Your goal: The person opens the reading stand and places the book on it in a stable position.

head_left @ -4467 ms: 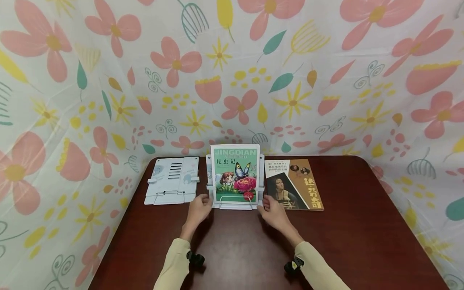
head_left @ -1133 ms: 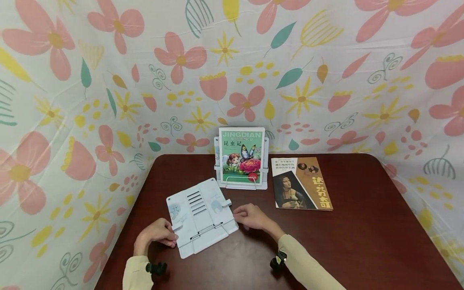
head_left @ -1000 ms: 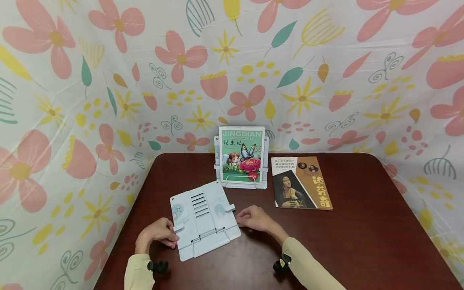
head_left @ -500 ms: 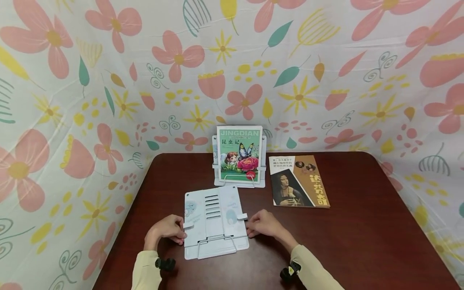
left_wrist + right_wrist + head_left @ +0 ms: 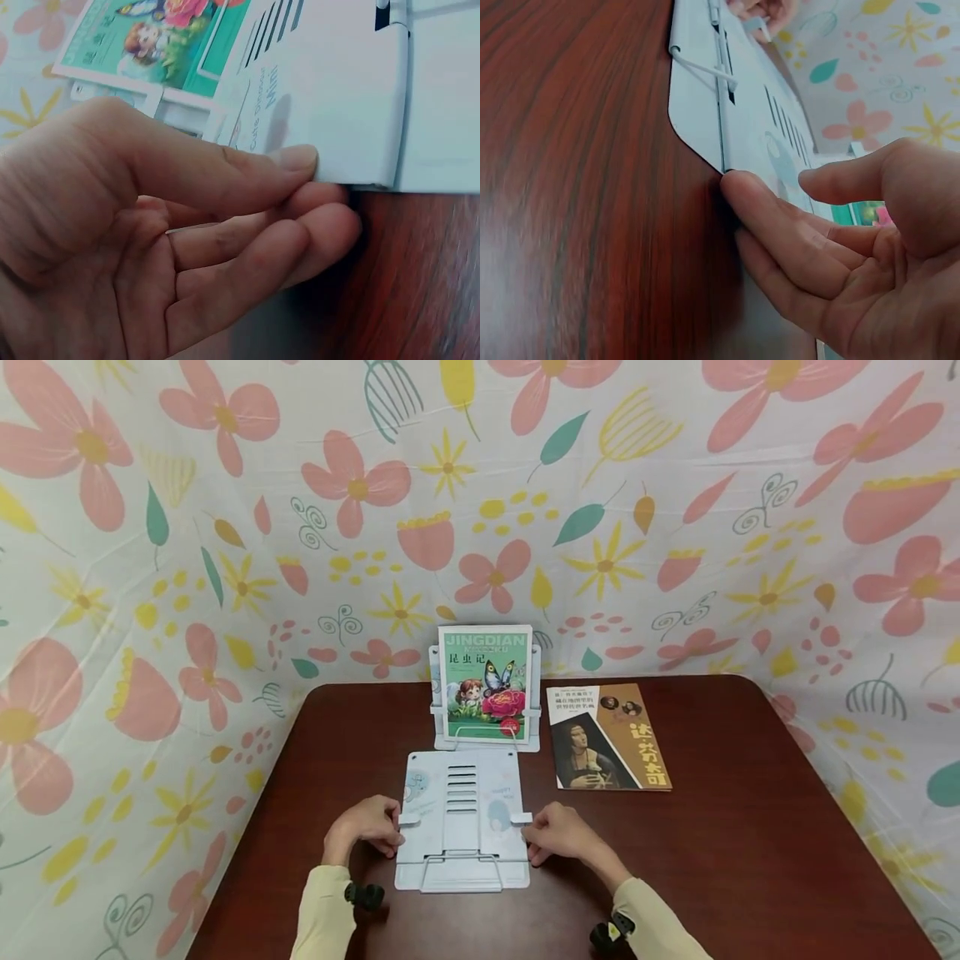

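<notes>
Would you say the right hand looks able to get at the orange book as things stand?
Probably yes: the orange book lies flat just beyond the right hand, with nothing visible between them; the hand would likely only need to leave the nearer white stand.

The table bears two bookstands; a book lies flat.

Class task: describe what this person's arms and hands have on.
The left sleeve and right sleeve are plain cream. A small black device sits at each wrist; the right one has a yellow mark. The left hand and right hand wear no gloves.
</notes>
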### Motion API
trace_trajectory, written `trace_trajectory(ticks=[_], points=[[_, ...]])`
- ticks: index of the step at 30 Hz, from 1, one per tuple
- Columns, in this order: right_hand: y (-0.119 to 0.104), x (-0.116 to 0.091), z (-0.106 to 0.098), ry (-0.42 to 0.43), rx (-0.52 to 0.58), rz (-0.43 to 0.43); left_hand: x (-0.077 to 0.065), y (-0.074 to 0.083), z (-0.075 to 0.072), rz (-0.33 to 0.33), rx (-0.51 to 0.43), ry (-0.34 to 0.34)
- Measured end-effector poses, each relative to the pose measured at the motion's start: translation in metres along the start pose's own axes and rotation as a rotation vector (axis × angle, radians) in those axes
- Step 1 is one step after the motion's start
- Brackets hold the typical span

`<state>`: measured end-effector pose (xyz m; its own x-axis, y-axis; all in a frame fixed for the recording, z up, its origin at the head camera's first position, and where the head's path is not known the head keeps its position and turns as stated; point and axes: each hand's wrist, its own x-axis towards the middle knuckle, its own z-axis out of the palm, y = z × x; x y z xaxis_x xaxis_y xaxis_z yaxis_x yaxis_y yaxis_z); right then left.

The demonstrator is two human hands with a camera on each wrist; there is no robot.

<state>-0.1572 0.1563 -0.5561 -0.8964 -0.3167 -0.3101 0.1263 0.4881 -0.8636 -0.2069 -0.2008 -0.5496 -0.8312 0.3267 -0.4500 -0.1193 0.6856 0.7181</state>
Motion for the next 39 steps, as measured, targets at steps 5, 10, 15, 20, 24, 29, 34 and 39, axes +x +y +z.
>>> trace_trajectory(ticks=[5,10,15,20,24,29,34,39], points=[[0.004,-0.007,-0.011,0.010,-0.015,0.037,0.005,0.014,0.008,0.007,0.011,-0.019],[0.007,-0.017,-0.024,0.032,-0.041,0.046,0.012,0.028,0.017,0.032,0.034,-0.031],[0.012,-0.026,-0.034,0.045,-0.071,0.056,0.019,0.037,0.028,0.057,0.042,-0.045],[0.015,-0.035,-0.047,0.046,-0.125,0.041,0.024,0.042,0.040,0.089,0.017,-0.053],[0.014,-0.045,-0.053,0.091,-0.210,0.014,0.028,0.043,0.040,0.098,-0.048,-0.114],[0.012,-0.052,-0.037,0.121,-0.277,-0.075,0.041,0.039,0.019,0.111,-0.131,-0.140],[0.015,-0.050,-0.011,0.096,-0.273,-0.114,0.065,0.041,0.012,0.129,-0.160,-0.044],[0.012,-0.047,0.006,0.156,-0.318,-0.080,0.079,0.041,0.022,0.150,-0.200,0.067]])
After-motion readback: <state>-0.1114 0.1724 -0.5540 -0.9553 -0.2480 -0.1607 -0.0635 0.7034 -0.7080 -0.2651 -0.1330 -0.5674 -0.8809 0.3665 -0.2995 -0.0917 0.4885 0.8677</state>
